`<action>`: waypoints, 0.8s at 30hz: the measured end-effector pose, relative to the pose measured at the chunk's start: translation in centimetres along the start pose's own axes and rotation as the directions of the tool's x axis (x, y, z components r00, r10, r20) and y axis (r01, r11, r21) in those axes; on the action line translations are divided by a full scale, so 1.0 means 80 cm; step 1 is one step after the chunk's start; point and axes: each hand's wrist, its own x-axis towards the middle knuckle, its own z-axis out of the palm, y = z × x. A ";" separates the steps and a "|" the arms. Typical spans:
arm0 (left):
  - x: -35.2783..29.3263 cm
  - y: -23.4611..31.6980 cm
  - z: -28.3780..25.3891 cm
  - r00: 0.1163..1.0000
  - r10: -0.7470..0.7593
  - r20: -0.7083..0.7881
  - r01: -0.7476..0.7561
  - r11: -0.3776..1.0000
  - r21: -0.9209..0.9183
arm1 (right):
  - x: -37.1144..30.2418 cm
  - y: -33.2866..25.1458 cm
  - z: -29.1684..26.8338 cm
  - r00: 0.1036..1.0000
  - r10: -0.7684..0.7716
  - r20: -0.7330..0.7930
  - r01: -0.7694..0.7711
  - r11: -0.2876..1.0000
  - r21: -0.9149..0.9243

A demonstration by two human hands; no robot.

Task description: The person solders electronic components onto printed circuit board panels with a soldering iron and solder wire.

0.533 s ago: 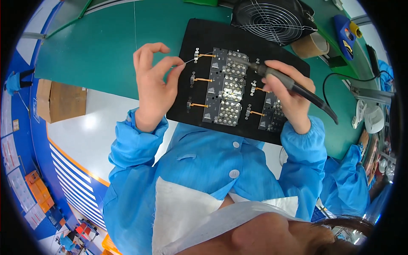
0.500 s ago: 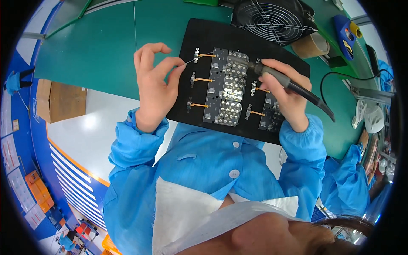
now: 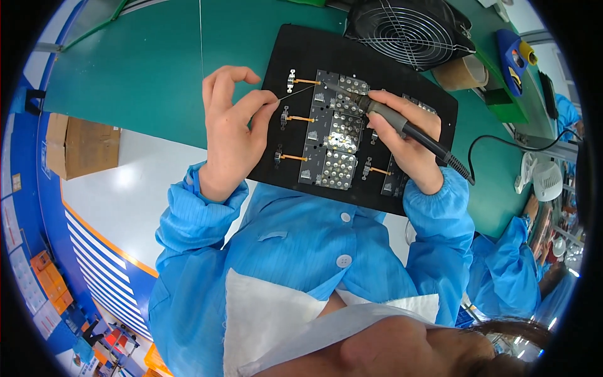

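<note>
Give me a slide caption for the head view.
Left hand feeds solder wire; right hand holds soldering iron.

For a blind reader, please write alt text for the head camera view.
The right hand holds a soldering iron to circuit boards on a black tray, while the left hand feeds thin solder wire.

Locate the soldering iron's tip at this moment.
In the head view, the soldering iron is in the right hand; its tip rests on the top circuit board of the black mat, meeting the solder wire from the left hand.

A black fan (image 3: 411, 31), tape roll (image 3: 461, 74) and cardboard box (image 3: 81, 146).
</note>
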 end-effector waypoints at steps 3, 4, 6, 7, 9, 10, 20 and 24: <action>-0.002 -0.002 0.000 1.000 0.002 -0.010 -0.002 1.000 -0.001 | 0.000 0.002 0.002 1.000 0.001 -0.002 -0.001 1.000 0.013; -0.002 -0.002 0.000 1.000 -0.001 -0.011 0.001 1.000 -0.001 | 0.001 0.003 0.002 1.000 -0.018 -0.001 0.018 1.000 0.006; -0.002 -0.003 0.000 1.000 0.000 -0.011 0.000 1.000 0.000 | 0.002 0.006 0.002 0.999 -0.036 0.003 0.036 0.999 -0.001; -0.001 -0.003 0.000 1.000 -0.004 -0.011 0.004 1.000 -0.001 | 0.003 0.008 0.003 0.999 -0.040 -0.009 0.040 0.999 0.000; 0.001 -0.004 0.001 0.999 0.027 -0.026 -0.026 0.999 0.020 | 0.003 0.010 0.004 0.999 -0.042 -0.018 0.042 0.999 0.002; 0.001 -0.004 0.001 0.999 0.023 -0.026 -0.023 1.000 0.021 | 0.003 0.010 0.004 0.999 -0.042 -0.020 0.042 0.999 0.004; 0.007 -0.005 0.012 0.999 0.042 -0.018 -0.043 0.999 -0.022 | 0.004 0.008 0.004 0.999 -0.053 -0.011 0.053 0.999 0.006; 0.010 -0.005 0.016 0.998 0.054 -0.014 -0.054 0.999 -0.002 | 0.004 0.011 0.004 0.998 -0.069 -0.007 0.069 0.998 -0.003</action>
